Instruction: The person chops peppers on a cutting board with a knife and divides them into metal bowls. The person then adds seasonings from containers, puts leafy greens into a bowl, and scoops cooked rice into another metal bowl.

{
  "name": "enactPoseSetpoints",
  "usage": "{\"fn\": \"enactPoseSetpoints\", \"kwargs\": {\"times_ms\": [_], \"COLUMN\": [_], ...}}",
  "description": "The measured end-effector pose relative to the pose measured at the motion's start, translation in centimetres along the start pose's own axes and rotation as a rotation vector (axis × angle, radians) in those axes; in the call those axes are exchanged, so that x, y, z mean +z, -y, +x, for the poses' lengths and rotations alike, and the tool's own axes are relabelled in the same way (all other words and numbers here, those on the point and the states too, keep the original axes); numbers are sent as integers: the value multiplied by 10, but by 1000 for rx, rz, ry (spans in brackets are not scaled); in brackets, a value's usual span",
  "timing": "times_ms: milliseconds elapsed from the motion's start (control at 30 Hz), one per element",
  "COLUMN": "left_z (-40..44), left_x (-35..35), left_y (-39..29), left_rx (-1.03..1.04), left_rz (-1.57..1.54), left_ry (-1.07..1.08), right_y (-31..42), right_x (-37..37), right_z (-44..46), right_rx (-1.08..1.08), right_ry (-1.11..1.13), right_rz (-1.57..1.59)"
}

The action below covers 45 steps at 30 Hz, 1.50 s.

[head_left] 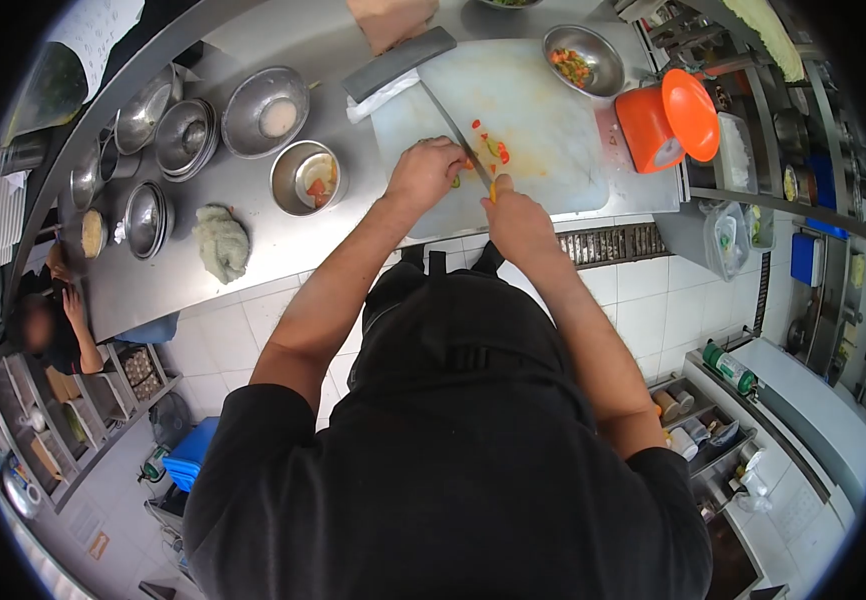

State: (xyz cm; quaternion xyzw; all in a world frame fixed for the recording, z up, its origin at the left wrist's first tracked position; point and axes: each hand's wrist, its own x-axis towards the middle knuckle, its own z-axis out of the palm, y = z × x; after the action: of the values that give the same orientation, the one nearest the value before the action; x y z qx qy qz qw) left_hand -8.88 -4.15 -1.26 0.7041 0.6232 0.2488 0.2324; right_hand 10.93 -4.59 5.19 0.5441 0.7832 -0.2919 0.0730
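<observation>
My right hand (518,215) is closed round the yellow handle of a kitchen knife (450,122). Its long blade slants away to the upper left over a white cutting board (543,130). Close to the blade's left side, my left hand (426,170) has its fingers curled down at the board; what they press or hold is hidden. Small red, orange and green pieces of chopped pepper (494,148) lie right of the blade. A metal bowl (601,68) of chopped pepper pieces stands at the board's far right corner.
An orange scale (643,128) stands right of the board. To the left are a steel pot (283,187), a metal bowl (238,120), stacked bowls (181,145) and a cloth (221,245). Another person (71,320) is at the far left end of the counter.
</observation>
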Motion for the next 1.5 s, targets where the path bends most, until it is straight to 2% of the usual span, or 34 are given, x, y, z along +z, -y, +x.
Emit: {"fn": "enactPoseSetpoints", "kwargs": {"times_ms": [300, 500, 600, 700, 900, 1233, 1400, 1500], "left_z": [-2, -32, -44, -42, -41, -39, -39, -38], "left_x": [-3, -23, -17, -12, -5, -3, -4, -4], "left_y": [4, -7, -10, -9, -6, -4, -6, -7], "left_rx": [43, -155, -149, -61, -20, -47, -92, -91], "left_rz": [-62, -69, -124, -9, 22, 5, 14, -1], "left_ry": [3, -22, 13, -15, -48, -49, -45, -47], "right_y": [-19, -9, -10, -8, -7, -8, 7, 5], "right_x": [10, -8, -3, 0, 6, 14, -10, 3], "right_z": [10, -25, -33, -36, -33, -15, -28, -21], "right_rx": [-40, 6, -46, -76, -76, -142, -108, -81], "right_ry": [-69, -5, 13, 30, 52, 39, 92, 112], "right_rz": [92, 41, 2, -47, -86, -94, -103, -35]}}
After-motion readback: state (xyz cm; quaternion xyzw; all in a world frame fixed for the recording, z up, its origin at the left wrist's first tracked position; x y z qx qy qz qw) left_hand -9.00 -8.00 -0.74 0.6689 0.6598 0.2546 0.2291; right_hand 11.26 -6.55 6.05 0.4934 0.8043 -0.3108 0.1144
